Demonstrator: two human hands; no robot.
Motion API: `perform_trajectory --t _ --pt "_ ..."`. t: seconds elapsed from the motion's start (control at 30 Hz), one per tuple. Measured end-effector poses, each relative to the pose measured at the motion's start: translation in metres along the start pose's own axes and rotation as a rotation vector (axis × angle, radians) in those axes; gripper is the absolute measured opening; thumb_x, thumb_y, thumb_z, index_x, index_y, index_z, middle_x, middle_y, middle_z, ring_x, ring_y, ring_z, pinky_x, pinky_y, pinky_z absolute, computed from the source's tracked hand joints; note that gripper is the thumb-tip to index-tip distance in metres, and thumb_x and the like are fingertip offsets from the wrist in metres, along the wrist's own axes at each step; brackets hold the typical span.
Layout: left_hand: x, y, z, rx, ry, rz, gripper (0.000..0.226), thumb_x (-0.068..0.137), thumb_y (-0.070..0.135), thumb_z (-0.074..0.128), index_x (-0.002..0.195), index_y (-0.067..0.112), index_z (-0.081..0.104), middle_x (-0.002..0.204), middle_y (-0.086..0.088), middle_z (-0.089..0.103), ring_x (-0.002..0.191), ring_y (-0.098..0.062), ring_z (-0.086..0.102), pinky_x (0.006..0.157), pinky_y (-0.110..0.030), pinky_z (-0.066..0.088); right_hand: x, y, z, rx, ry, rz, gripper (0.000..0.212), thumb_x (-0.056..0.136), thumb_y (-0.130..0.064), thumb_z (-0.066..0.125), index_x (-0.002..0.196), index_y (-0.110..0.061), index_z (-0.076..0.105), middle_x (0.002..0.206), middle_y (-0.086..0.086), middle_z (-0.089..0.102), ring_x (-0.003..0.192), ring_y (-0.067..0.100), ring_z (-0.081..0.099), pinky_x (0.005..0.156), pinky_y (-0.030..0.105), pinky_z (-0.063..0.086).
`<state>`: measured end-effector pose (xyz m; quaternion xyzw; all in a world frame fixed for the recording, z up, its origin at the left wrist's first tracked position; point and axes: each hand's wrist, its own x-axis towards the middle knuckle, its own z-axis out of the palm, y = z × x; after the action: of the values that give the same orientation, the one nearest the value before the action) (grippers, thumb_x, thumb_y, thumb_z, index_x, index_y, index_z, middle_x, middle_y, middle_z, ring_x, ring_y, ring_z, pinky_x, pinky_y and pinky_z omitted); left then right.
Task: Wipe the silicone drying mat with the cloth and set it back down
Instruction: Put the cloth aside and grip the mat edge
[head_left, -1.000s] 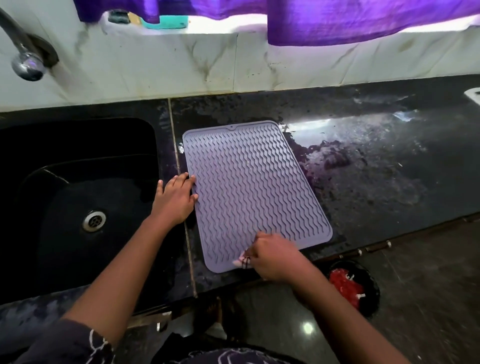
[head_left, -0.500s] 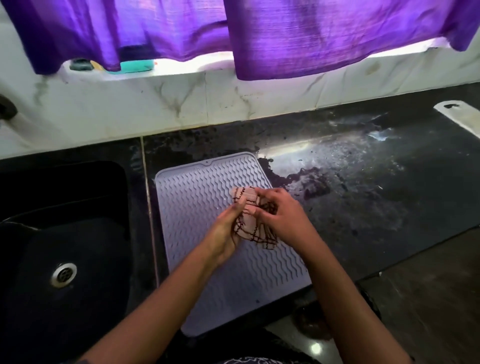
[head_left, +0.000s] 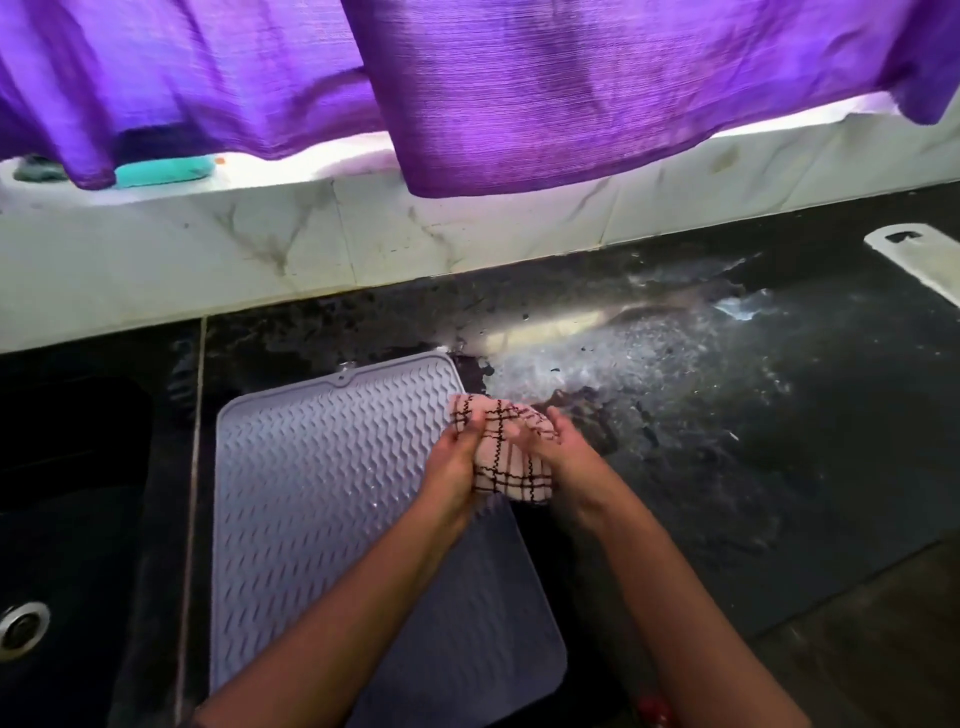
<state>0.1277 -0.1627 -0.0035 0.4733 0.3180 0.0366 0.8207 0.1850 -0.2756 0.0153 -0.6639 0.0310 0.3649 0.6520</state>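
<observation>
Fingers (head_left: 470, 434) of both hands are bunching the pink checked cloth (head_left: 511, 465) above the right edge of the ribbed lilac silicone drying mat (head_left: 322, 499), which is lying flat on the dark wet desk (head_left: 727, 441), stretching lengthwise away, nearer the left hand (head_left: 449, 470)

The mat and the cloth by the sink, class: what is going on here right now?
A person holds a checked cloth bunched between both hands, the left hand and the right hand, over the right edge of a grey ridged mat. The mat lies flat on the dark, wet counter, beside the sink. The cloth is not pressed on the mat.
</observation>
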Motion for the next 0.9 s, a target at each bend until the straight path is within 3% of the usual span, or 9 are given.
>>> perform_trajectory --t 0.1,0.27,0.37,0.43,0.5,0.57,0.67,0.73,0.9 --pt "0.023 0.005 0.027 0.188 0.096 0.113 0.039 0.090 0.044 0.053 0.115 0.015 0.056 0.109 -0.012 0.070 0.090 -0.022 0.069 0.074 -0.038 0.057 0.026 -0.017 -0.019 -0.042 0.219 -0.141 0.074 0.077 -0.008 0.073 0.139 -0.021 0.035 0.125 0.011 0.056 0.095 0.022 0.063 0.078 0.039 0.056" --pt "0.070 0.017 0.056 0.251 0.184 0.095 0.092 0.055 0.082 0.061 0.118 0.016 0.052 0.109 -0.008 0.069 0.093 -0.024 0.069 0.076 -0.045 0.059 0.078 -0.044 -0.028 -0.290 0.431 -0.458 0.056 0.087 -0.022 0.064 0.136 -0.033 0.038 0.110 0.006 0.060 0.094 0.019 0.062 0.068 0.028 0.056" --pt "0.085 0.021 0.056 0.463 0.172 0.047 0.072 0.073 0.050 0.071 0.127 0.011 0.044 0.113 -0.013 0.066 0.086 -0.026 0.068 0.065 -0.041 0.059 0.111 -0.045 -0.034 -0.796 0.389 -0.450 0.058 0.090 -0.034 0.059 0.141 -0.027 0.032 0.115 0.012 0.061 0.102 0.028 0.057 0.082 0.038 0.051" --pt "0.078 0.023 0.057 0.845 0.228 0.078 0.073 0.083 0.027 0.064 0.143 0.010 0.026 0.125 -0.019 0.056 0.094 -0.032 0.065 0.076 -0.042 0.056 0.124 -0.040 -0.040 -1.174 0.401 -0.382 0.058 0.090 -0.038 0.057 0.139 -0.019 0.035 0.128 0.014 0.053 0.115 0.032 0.045 0.092 0.043 0.040" --pt "0.069 0.022 0.047 1.213 0.300 0.158 0.082 0.085 0.030 0.059 0.150 0.018 0.010 0.143 -0.019 0.035 0.115 -0.036 0.054 0.089 -0.042 0.047 0.124 -0.037 -0.038 -1.256 0.452 -0.399 0.058 0.089 -0.039 0.057 0.139 -0.019 0.035 0.139 0.010 0.043 0.125 0.029 0.035 0.097 0.045 0.034" --pt "0.060 0.022 0.027 1.328 0.312 0.210 0.074 0.087 0.036 0.057 0.147 0.020 0.018 0.142 -0.014 0.035 0.121 -0.033 0.049 0.092 -0.042 0.044 0.114 -0.036 -0.028 -1.240 0.482 -0.466 0.057 0.089 -0.037 0.057 0.139 -0.020 0.035 0.145 0.008 0.035 0.130 0.027 0.029 0.099 0.045 0.031" --pt "0.051 0.037 -0.027 1.356 0.397 0.256 0.057 0.091 0.032 0.055 0.142 0.020 0.034 0.142 -0.010 0.040 0.126 -0.028 0.044 0.097 -0.040 0.041 0.107 -0.034 0.002 -1.224 0.380 -0.673 0.047 0.090 -0.029 0.056 0.135 -0.020 0.043 0.143 0.006 0.040 0.130 0.024 0.031 0.101 0.040 0.030" --pt "0.053 0.062 -0.074 1.372 0.475 0.249 0.055 0.091 0.026 0.055 0.142 0.017 0.036 0.144 -0.012 0.040 0.128 -0.030 0.042 0.102 -0.042 0.037 0.114 -0.036 0.028 -1.252 0.147 -0.736 0.040 0.091 -0.024 0.053 0.130 -0.017 0.049 0.135 0.007 0.048 0.125 0.024 0.039 0.098 0.036 0.033" --pt "0.068 0.118 -0.193 1.569 0.477 0.033 0.076 0.086 0.037 0.063 0.147 0.011 0.027 0.152 -0.021 0.027 0.139 -0.036 0.028 0.114 -0.043 0.027 0.148 -0.045 0.085 -1.506 -0.183 -0.572 0.055 0.090 -0.024 0.055 0.141 -0.014 0.036 0.138 0.014 0.044 0.125 0.032 0.041 0.101 0.044 0.037"
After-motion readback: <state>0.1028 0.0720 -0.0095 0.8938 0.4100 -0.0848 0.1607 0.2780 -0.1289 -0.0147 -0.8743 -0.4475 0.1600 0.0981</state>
